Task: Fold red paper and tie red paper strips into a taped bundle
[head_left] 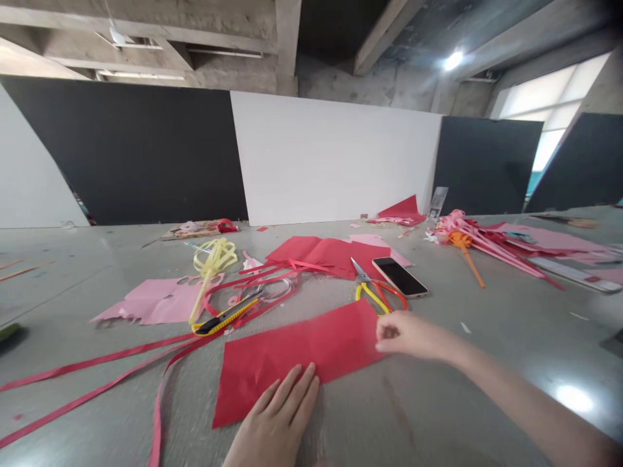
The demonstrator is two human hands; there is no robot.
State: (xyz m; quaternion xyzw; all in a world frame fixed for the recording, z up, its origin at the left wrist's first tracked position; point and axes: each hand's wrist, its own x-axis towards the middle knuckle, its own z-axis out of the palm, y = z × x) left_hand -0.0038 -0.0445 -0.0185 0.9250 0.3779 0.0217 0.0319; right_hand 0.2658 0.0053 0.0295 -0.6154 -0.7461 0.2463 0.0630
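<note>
A rectangle of red paper lies in front of me, slightly slanted. My left hand rests flat on its near edge, fingers stretched out. At the paper's right end, my right hand has its fingers curled together at the edge, gripping the sheet there. Just beyond that hand are scissors with yellow and orange handles, their blades pointing away. A phone with a dark screen lies beside them. To the left of the sheet sits a yellow and black utility knife.
Long red strips trail to the left. Pink paper with holes and a yellow paper-strip ball on a stick lie nearby. More red sheets are behind. Pink strips are bundled at right. White and black boards stand behind.
</note>
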